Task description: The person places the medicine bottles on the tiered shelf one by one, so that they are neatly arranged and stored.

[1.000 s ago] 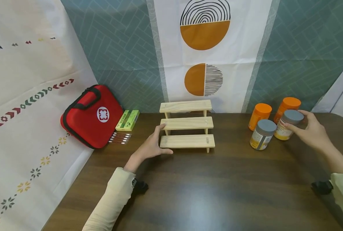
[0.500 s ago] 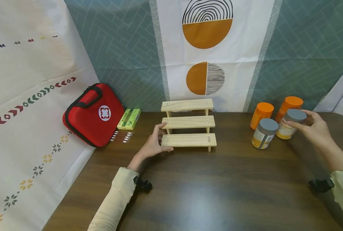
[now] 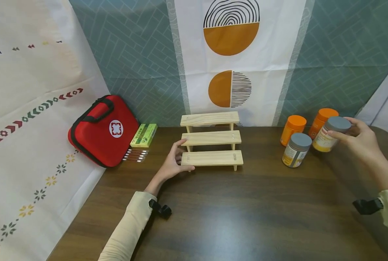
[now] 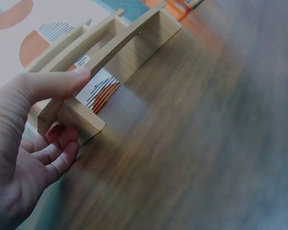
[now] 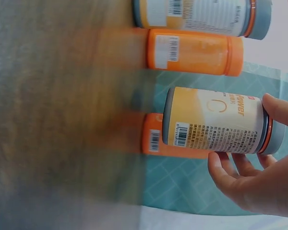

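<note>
A three-step wooden display rack [image 3: 211, 137] stands against the back of the table. At its left end my left hand [image 3: 171, 163] grips it, thumb on the front edge of the lowest step and fingers curled behind, as the left wrist view shows. On the right, my right hand [image 3: 360, 139] holds a grey-lidded supplement jar [image 5: 213, 120] near its lid, thumb on one side and fingers on the other. The jar leans slightly and its base hangs a little above the table. Behind it an orange jar [image 3: 321, 119] is partly hidden.
A second grey-lidded jar [image 3: 296, 150] and another orange jar [image 3: 293, 130] stand just left of the held one. At the left lie a red first-aid case [image 3: 106, 134], a green-and-yellow box [image 3: 144, 135] and a pack of cotton swabs [image 3: 135, 155]. Patterned cloth hangs behind.
My right hand has raised the grey-lidded jar slightly off the table, tilting it. The left hand has closed its fingers further around the rack's end; the rack stays in place.
</note>
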The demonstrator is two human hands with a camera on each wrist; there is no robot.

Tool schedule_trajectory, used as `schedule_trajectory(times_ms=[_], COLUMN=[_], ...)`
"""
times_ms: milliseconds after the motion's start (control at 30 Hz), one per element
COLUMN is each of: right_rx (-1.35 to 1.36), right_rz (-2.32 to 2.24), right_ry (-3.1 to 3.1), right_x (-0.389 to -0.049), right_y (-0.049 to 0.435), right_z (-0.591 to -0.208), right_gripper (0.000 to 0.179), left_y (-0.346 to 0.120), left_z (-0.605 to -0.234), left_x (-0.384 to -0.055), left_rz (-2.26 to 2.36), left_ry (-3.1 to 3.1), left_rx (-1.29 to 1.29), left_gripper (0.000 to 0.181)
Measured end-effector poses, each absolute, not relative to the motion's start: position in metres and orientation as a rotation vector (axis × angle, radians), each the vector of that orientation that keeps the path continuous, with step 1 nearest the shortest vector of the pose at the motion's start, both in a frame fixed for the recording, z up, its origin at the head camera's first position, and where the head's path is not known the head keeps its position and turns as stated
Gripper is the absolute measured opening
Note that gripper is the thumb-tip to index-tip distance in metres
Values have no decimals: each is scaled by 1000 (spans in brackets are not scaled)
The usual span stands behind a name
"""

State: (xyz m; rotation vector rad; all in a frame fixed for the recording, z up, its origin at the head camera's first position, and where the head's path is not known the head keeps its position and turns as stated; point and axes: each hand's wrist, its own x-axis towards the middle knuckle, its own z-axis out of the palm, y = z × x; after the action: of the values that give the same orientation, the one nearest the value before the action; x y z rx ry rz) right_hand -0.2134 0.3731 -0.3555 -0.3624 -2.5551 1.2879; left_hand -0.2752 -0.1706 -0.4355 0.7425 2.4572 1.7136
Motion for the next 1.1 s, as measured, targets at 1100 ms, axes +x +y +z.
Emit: schedule_trajectory(times_ms=[1100], right_rx=[-49], right_rz=[1629], right_ry=[-2284], right_x=[-248], right_y=[285], right_z=[-250], right_gripper=[64], left_y=[-171], left_z=[-438], left_x=[-276], left_rz=[1803], left_ry=[2345], left_rx=[726], left_gripper=[93])
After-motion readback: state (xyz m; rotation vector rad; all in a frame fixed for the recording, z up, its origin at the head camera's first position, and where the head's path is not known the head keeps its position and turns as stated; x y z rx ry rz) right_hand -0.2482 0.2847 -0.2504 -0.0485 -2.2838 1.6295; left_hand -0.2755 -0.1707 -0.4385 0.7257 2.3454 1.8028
